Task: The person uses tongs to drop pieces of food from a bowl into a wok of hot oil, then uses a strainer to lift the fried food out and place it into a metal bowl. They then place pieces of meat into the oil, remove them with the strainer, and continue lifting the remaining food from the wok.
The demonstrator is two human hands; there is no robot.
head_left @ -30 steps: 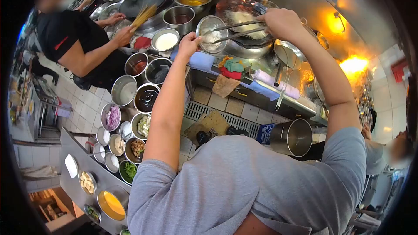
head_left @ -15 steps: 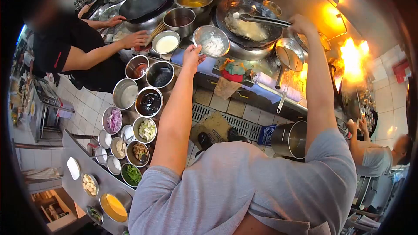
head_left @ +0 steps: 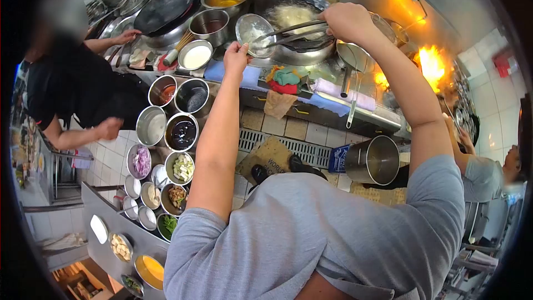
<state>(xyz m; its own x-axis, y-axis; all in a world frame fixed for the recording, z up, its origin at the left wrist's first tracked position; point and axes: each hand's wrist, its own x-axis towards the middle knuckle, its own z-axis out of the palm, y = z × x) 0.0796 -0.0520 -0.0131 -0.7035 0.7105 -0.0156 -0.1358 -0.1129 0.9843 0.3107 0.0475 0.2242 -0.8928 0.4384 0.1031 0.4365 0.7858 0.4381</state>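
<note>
Here, fingers (head_left: 239,50) pinch a round metal bowl (head_left: 245,24).

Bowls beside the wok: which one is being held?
The bowl with white residue: the left hand grips its rim, and tongs reach over it. The others, such as the bowl of yellow liquid, stand unheld.

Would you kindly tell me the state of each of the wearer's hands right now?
Left hand: closed, holding the metal bowl by its edge.
Right hand: closed, holding the tongs.
</note>
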